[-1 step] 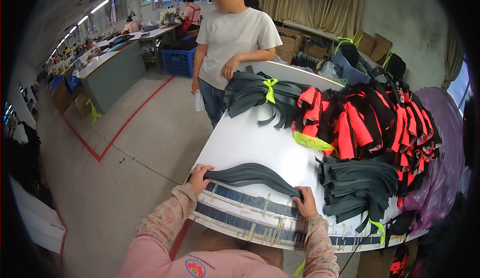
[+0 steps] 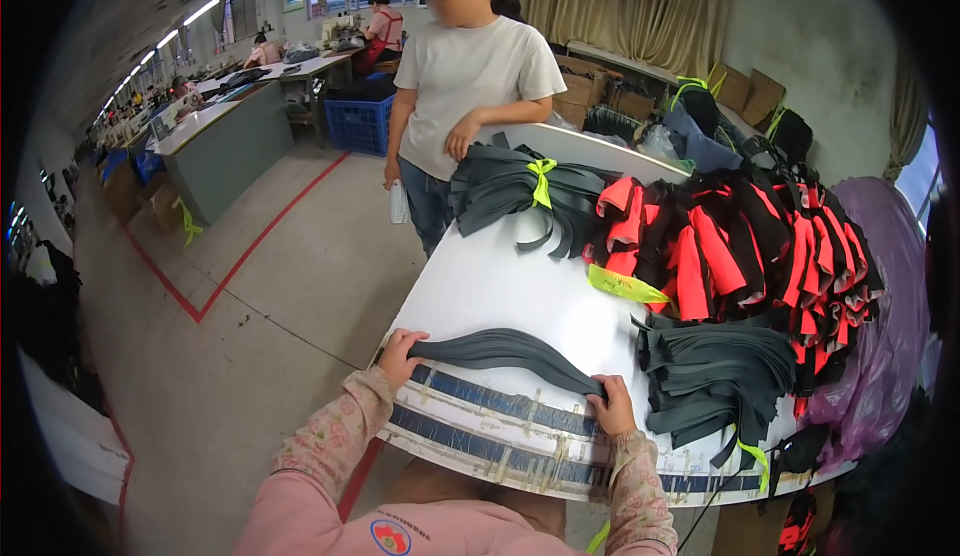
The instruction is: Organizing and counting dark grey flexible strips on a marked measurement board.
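A sheaf of dark grey fabric strips (image 2: 490, 347) arches over the near part of the white table (image 2: 440, 286). My left hand (image 2: 400, 356) is closed on its left end, at the table's left edge. The right end is gripped by my right hand (image 2: 613, 403), thumb on top. Between my hands the strips bow up and away from me, layered closely together. Just right of my right hand lies a thicker pile of similar grey strips (image 2: 715, 381), with a yellow-green tie (image 2: 757, 464) at its near end.
Another grey bundle (image 2: 520, 191) with a yellow tie lies at the far edge. Red-and-black pieces (image 2: 720, 246) heap on the right, beside a purple plastic bag (image 2: 870, 326). A person in a white shirt (image 2: 480, 81) stands across the table, one hand on the far bundle.
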`<move>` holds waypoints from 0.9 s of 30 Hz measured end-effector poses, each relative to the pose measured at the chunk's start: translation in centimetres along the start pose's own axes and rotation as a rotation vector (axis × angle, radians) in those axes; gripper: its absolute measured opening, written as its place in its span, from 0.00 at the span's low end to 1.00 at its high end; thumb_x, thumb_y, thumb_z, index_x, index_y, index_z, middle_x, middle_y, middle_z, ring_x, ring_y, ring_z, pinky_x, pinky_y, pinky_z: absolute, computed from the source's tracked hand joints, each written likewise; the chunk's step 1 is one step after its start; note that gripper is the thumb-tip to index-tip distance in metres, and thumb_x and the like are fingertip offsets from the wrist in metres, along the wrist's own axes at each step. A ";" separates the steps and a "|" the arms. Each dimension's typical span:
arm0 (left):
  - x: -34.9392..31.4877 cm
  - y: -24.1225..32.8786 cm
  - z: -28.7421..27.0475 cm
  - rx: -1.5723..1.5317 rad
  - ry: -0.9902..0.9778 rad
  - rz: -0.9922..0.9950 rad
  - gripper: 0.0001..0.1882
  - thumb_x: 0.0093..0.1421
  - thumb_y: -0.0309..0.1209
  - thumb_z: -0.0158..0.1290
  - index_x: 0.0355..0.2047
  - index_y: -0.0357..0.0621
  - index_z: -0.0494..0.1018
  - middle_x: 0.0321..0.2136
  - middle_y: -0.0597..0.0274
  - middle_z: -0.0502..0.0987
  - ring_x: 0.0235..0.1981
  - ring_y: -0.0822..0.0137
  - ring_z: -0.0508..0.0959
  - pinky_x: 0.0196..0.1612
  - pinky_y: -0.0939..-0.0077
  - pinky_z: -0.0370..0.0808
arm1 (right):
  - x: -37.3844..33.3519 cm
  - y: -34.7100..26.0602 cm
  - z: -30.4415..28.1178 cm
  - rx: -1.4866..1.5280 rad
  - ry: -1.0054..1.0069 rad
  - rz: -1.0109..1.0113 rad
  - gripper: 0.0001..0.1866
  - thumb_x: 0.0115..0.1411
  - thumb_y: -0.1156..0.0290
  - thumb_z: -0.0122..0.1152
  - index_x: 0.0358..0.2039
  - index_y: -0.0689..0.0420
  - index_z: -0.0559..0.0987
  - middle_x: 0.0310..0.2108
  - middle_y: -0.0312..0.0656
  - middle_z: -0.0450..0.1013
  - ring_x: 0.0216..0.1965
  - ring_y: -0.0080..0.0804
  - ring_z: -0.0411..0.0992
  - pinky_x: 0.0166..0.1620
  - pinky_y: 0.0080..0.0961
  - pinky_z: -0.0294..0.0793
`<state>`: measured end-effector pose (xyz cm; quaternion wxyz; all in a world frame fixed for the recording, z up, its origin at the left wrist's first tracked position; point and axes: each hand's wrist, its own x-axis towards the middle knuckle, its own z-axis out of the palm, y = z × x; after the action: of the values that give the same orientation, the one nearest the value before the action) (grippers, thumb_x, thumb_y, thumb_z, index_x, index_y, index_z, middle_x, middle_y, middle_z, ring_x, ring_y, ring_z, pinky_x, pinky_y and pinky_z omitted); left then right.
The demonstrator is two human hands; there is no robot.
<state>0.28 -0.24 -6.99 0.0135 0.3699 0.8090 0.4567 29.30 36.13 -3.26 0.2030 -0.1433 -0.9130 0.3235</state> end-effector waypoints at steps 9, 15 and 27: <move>0.0 0.7 -0.7 0.242 -0.052 0.017 0.25 0.50 0.20 0.61 0.48 0.46 0.69 0.44 0.53 0.66 0.50 0.50 0.67 0.55 0.61 0.65 | 0.2 -0.1 -1.0 -0.330 0.011 -0.057 0.19 0.51 0.70 0.68 0.44 0.56 0.75 0.38 0.46 0.69 0.44 0.48 0.67 0.51 0.39 0.66; 0.5 0.6 -0.3 0.303 -0.067 0.017 0.19 0.52 0.21 0.60 0.44 0.46 0.69 0.42 0.54 0.66 0.49 0.50 0.66 0.54 0.59 0.64 | 1.7 -5.0 -0.7 -0.553 -0.093 0.020 0.42 0.47 0.51 0.72 0.61 0.52 0.66 0.59 0.51 0.62 0.66 0.53 0.54 0.63 0.68 0.45; 2.0 3.1 -2.3 0.350 -0.096 0.119 0.20 0.49 0.22 0.62 0.43 0.47 0.69 0.42 0.54 0.67 0.50 0.48 0.66 0.50 0.55 0.65 | 10.4 -18.5 15.3 -0.387 -0.326 -0.396 0.39 0.52 0.56 0.67 0.62 0.54 0.63 0.52 0.46 0.68 0.57 0.45 0.66 0.61 0.53 0.59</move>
<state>-0.18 0.23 -2.70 -0.0394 0.4351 0.8511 0.2910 10.71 18.21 0.79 0.0819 0.0550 -0.9882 0.1169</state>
